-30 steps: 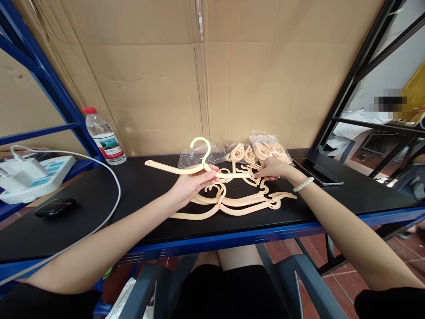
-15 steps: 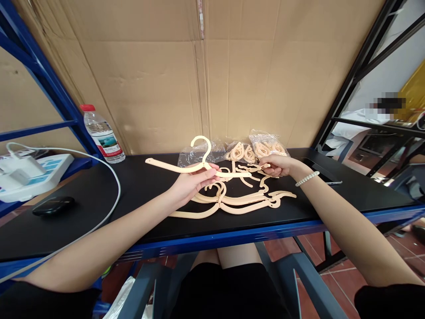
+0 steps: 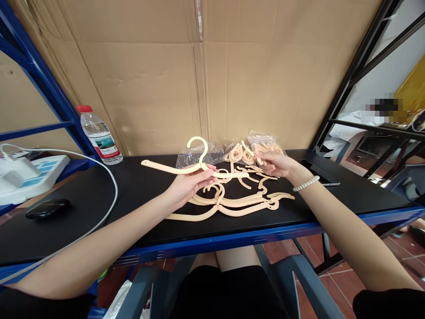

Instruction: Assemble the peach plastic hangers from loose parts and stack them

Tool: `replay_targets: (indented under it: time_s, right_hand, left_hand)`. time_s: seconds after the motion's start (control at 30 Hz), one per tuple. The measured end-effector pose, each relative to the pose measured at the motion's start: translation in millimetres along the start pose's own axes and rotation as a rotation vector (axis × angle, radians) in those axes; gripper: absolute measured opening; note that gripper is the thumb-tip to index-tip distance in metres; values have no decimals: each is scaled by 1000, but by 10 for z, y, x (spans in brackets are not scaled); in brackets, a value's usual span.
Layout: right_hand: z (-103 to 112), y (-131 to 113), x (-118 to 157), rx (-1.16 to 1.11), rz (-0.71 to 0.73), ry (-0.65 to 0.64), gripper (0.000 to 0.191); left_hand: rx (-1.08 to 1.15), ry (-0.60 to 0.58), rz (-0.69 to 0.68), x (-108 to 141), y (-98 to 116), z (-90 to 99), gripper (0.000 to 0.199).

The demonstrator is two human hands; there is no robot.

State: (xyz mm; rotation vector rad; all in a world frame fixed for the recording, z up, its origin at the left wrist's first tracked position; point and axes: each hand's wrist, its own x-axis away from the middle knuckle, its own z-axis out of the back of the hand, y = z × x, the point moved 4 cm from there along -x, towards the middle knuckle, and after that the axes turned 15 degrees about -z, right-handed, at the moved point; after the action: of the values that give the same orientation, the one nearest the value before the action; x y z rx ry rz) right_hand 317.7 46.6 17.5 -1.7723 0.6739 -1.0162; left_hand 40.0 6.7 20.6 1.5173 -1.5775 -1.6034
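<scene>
A cream plastic hanger [image 3: 172, 169], hook upward and arms spread, is pinched at its middle by my left hand [image 3: 192, 182]. To the right, my right hand [image 3: 274, 164] holds a small curved cream piece [image 3: 251, 153] between thumb and fingers. Under and in front of my left hand, several cream hangers [image 3: 245, 209] lie overlapping on the black table [image 3: 139, 221]. Loose cream hook and arm parts [image 3: 254, 170] are spread between the hands. Behind them sit clear bags, one [image 3: 265, 141] with cream parts inside, partly hidden by my right hand.
A red-capped water bottle [image 3: 101, 137] stands at the back left. Left of it are a white power strip [image 3: 40, 179], a black mouse [image 3: 48, 208] and a white cable [image 3: 114, 186]. A dark phone [image 3: 318, 173] lies at the right. Cardboard [image 3: 149, 88] lines the back.
My right hand has lifted a small curved piece up from the loose parts and tilted it upright. My left hand still holds the hanger in nearly the same place.
</scene>
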Motion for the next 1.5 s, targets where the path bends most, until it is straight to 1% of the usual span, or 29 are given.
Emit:
replay_targets:
  time_s: [0.1,0.2,0.27,0.43,0.63,0.77,0.9,1.1,1.23,1.4,1.5]
  right_hand:
    - [-187,34,25,3,49,-16,32]
    - [-316,38,65,50,94,-74,31]
    - [-352,33,77,71,119,-92,29]
    - [-412,65,57,86,123,-69,21]
    - [-534,114,79,65,93,-118,23]
    - [-536,121,73,55,53,-163,24]
    - [-523,131,51,14,15,-172,24]
    - [-542,167,36,-4,-43,-173,19]
    - [-538,185,29,-3,-49,-146,18]
    - [-571,188,28,0,-50,-167,22]
    - [-549,190,7,-12,-33,-133,22]
  left_hand:
    - [-16,-4,-1,1,8,9,21]
    - [-28,-5,-7,1,22,25,23]
    - [-38,-13,-11,1,31,31,24]
    - [-71,-16,-19,-7,33,52,27]
    - [-84,11,-36,-41,-2,107,24]
    - [-79,31,-33,-45,-14,130,24]
    - [-68,43,-42,-36,-10,121,23]
    - [-63,55,-49,-21,-12,97,24]
    - [-62,83,-46,-18,-20,105,22]
    - [-72,73,-62,-13,-28,108,22]
    - [-80,88,-70,-8,-37,111,24]
